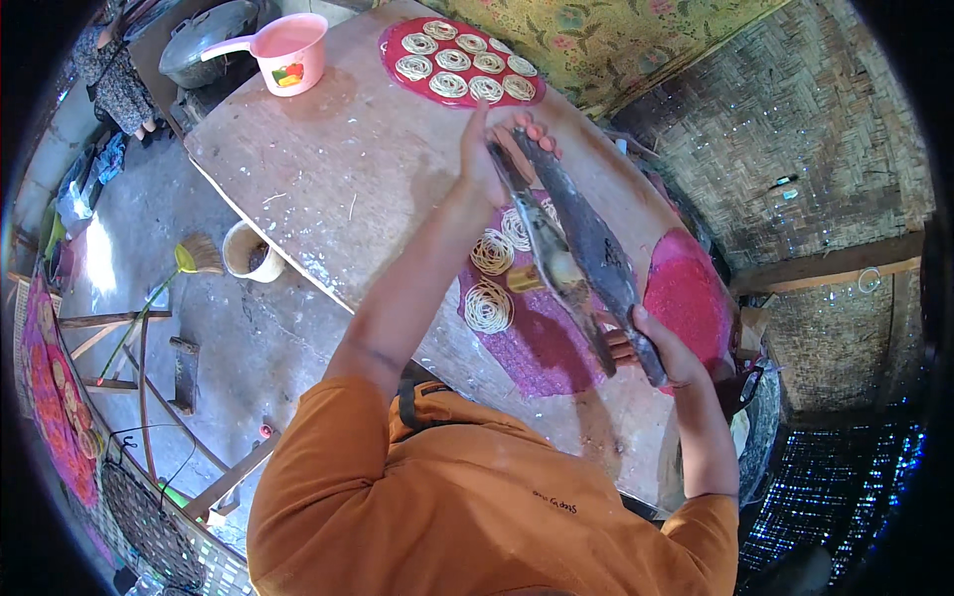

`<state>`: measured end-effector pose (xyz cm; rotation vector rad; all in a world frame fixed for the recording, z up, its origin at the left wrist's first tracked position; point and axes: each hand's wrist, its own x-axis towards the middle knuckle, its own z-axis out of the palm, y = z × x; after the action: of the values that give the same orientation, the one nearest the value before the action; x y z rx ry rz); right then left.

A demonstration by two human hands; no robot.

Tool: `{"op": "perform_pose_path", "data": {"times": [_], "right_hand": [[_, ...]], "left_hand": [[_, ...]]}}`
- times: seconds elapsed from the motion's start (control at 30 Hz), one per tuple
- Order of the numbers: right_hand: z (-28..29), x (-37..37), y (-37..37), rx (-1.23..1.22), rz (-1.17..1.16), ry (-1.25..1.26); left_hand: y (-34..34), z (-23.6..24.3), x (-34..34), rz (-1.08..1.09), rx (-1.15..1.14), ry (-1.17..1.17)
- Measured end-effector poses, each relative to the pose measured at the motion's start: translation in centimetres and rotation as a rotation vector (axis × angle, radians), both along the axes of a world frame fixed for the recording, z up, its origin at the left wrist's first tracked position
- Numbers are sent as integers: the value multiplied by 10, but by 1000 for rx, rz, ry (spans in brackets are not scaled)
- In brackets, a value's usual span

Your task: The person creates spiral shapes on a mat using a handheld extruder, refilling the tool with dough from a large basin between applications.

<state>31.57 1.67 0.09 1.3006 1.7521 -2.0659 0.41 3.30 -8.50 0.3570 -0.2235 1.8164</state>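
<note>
Both of my hands hold a dark wooden hand press made of two long boards [591,233], with a brass cylinder [527,278] sticking out from its middle. My left hand [489,159] is closed round the far end, its fingertips curled over the boards. My right hand [661,348] grips the near end at the right. Under the press lies a purple mesh sheet [552,348] on the table. Several round coils of pale dough strands [489,305] sit on it, and the press hides part of them.
A pink round sheet [393,55] bearing several dough coils lies at the table's far side. A pink dipper [290,60] stands at the far left. Another pink sheet [689,298] is at the right. A bucket [250,253] stands beside the table [268,159]; a woven wall [795,139] borders the right.
</note>
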Motion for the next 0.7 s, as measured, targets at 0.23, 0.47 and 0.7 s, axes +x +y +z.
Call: {"op": "perform_pose_path", "data": {"times": [0.23, 0.47, 0.7], "right_hand": [[-18, 31, 29, -10, -62, -145], [-8, 30, 13, 165, 3, -110], [21, 37, 15, 208, 32, -153]], "left_hand": [[42, -55, 32, -149, -72, -224], [28, -23, 22, -98, -141, -131], [33, -15, 48, -78, -260, -182]]}}
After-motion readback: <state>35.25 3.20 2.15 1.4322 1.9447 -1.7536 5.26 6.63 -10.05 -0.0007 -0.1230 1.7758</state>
